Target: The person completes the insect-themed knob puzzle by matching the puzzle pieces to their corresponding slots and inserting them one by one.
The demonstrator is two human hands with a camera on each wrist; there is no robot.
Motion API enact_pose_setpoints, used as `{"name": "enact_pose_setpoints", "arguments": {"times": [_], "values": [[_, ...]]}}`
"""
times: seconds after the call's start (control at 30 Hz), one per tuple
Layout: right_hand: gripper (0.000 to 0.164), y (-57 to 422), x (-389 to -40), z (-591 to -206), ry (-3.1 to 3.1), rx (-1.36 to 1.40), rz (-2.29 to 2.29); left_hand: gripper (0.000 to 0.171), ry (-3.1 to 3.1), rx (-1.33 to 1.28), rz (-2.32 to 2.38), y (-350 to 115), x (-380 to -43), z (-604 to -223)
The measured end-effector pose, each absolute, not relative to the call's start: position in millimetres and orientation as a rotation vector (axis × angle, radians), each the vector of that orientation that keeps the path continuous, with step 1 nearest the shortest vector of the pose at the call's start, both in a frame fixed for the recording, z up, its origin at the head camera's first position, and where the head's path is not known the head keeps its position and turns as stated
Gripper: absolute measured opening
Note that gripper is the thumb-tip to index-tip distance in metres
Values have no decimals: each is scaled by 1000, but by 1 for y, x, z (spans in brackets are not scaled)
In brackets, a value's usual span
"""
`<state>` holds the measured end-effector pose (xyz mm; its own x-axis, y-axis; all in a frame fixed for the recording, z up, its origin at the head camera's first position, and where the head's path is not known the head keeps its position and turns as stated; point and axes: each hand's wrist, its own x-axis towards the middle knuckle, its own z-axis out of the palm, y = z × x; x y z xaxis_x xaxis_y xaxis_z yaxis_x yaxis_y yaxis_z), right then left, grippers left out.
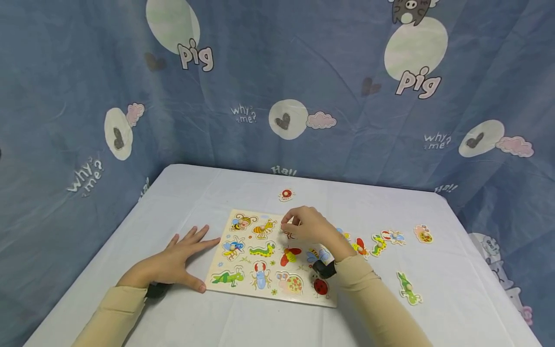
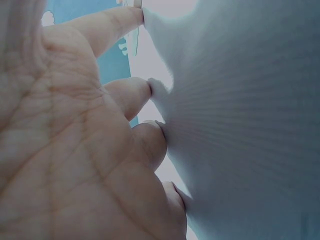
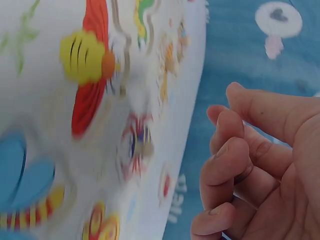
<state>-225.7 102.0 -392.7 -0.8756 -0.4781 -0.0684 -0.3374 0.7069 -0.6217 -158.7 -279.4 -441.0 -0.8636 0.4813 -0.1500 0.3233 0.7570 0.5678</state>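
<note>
A wooden peg puzzle board point(image 1: 277, 297) with insect pictures lies on the white table. My left hand point(image 1: 178, 259) is spread at its left edge, thumb and index fingertip right at the border; in the left wrist view its fingertips point(image 2: 150, 142) rest on the tabletop. Over the board's upper right hovers my right hand point(image 1: 310, 225), fingers loosely bent. The right wrist view shows nothing between its thumb and fingers point(image 3: 227, 160). Below it sits a red-legged bug piece point(image 3: 137, 147) with a wooden knob. A bee piece point(image 1: 243, 222) and an ant piece point(image 1: 264, 229) are on the board.
A round red bug piece point(image 1: 286, 194) lies behind the board. To the right are a grasshopper piece point(image 1: 408, 288), a caterpillar piece point(image 1: 378, 245), a blue beetle piece point(image 1: 393, 236), a snail piece point(image 1: 423, 234) and a red-winged piece point(image 1: 360, 247). A blue printed curtain point(image 1: 243, 154) hangs behind the table.
</note>
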Motion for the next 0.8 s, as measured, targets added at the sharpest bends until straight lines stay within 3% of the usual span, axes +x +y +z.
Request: {"name": "enact_pose_setpoints", "arguments": {"times": [0.3, 0.8], "values": [[20, 157, -227, -397, 2747, -502, -950, 122, 2671, 620, 789, -279, -160, -444], [24, 210, -218, -408, 2809, -346, -914, 122, 2665, 622, 799, -281, -160, -444]]}}
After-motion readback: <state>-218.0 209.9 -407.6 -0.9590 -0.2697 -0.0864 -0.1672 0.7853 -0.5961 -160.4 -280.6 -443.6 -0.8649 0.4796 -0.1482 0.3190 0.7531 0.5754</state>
